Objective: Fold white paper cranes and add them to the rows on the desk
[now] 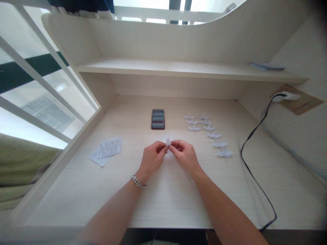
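Note:
A small white folded paper piece (168, 141) is pinched between both my hands above the middle of the pale wooden desk (163, 200). My left hand (151, 159), with a metal bracelet at the wrist, grips its left side with closed fingers. My right hand (184, 154) pinches its right side. To the right, several finished white paper cranes (207, 131) lie in a curved row on the desk.
A phone (157, 119) lies flat behind my hands. Printed paper sheets (106, 149) sit at the left. A black cable (251, 160) runs from a wall socket (288, 96) down the desk's right side. A shelf (178, 68) spans above, holding a bluish booklet (267, 66).

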Demonstrator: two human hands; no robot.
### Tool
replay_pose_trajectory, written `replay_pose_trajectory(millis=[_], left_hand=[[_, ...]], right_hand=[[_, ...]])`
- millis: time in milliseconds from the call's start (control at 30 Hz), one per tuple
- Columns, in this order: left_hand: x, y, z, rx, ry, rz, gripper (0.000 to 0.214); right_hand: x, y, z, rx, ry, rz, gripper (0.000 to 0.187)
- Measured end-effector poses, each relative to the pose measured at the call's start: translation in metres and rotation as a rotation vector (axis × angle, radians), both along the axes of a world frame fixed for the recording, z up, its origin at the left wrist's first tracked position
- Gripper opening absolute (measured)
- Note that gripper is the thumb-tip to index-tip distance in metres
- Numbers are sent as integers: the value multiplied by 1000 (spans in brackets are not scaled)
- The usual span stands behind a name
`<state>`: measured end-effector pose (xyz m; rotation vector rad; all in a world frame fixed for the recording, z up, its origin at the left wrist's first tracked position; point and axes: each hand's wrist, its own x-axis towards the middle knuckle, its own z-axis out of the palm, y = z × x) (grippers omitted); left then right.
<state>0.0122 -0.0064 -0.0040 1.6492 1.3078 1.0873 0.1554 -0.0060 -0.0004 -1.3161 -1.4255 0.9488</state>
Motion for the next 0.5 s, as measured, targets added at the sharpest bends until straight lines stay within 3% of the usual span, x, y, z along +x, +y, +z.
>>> replay_pose_trajectory(millis=[267, 500], left_hand=[[0, 0, 4, 59, -13, 138, 17], [0, -1, 5, 127, -6, 165, 14]], right_hand=[[-4, -3, 0, 41, -13, -29, 13], [-5, -4, 2, 59, -45, -21, 13]])
